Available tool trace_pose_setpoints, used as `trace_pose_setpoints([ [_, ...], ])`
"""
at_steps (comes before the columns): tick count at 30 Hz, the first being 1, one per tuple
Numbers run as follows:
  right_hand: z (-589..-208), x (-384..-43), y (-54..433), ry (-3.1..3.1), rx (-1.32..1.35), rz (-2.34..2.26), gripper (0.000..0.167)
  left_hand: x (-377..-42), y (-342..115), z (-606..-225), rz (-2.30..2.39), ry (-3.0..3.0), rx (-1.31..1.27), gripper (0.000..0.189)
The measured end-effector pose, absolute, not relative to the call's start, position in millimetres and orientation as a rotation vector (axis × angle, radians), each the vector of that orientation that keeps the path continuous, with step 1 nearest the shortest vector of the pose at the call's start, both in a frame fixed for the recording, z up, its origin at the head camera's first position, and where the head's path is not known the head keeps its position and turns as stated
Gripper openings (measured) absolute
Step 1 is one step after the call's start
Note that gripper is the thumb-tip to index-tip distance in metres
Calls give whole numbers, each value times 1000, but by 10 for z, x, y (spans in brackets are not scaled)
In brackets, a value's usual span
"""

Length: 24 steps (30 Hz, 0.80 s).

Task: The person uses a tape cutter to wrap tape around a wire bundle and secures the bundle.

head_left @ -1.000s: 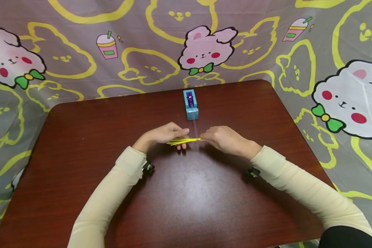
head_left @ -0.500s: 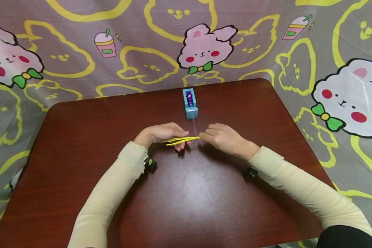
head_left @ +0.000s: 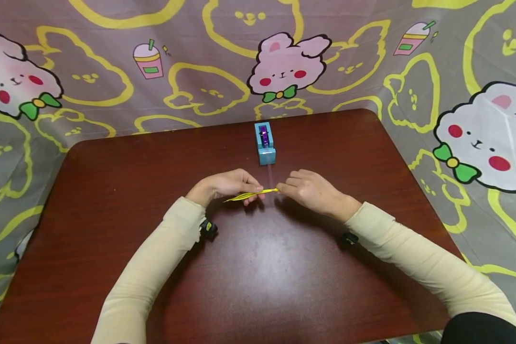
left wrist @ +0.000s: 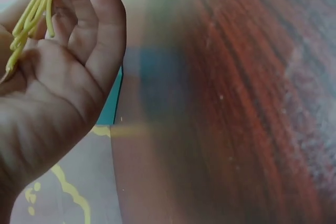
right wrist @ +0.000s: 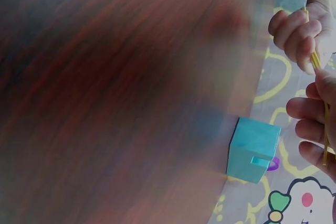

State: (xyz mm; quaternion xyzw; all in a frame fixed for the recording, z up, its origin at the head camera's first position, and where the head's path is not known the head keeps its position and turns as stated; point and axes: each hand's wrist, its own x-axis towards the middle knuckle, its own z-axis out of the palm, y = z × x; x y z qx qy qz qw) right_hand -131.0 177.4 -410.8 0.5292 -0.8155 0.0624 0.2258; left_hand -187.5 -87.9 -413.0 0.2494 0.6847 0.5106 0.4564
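A bundle of thin yellow cords (head_left: 241, 196) stretches between both hands above the middle of the table. My left hand (head_left: 230, 184) pinches the bundle near its middle, and loose cord ends trail over the palm (left wrist: 52, 82). With thumb and fingertips, my right hand (head_left: 309, 191) grips the bundle's right end; part of that end is hidden. Beyond the hands stands a light blue tape dispenser (head_left: 266, 156) with a purple roll (head_left: 264, 136) in it. From its front a pale streak (head_left: 270, 176) runs towards the hands; I cannot tell whether it is tape or a reflection.
The hands are over a glossy dark red-brown table (head_left: 258, 286). A patterned curtain (head_left: 223, 43) with rabbit and cup prints hangs along the back and sides. A camera is strapped at each wrist.
My left thumb and fingers have closed onto the cords, and the loose strands, spread apart before, now lie closer together. The right hand keeps its grip and has barely moved.
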Motion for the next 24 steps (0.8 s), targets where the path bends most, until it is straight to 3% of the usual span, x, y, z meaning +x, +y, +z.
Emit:
trace_pose_setpoints([
  [6, -4068, -1308, 1769, -2305, 1460, 275, 16, -1817, -857, -4088, 1251, 1807, 634, 30],
  [16, -3960, -1421, 1771, -2651, 1379, 1065, 13, -1660, -826, -4015, 1316, 2063, 701, 23],
  [24, -3928, -1636, 1855, -3013, 1102, 1743, 34, -1539, -817, -4009, 1276, 2324, 845, 17],
])
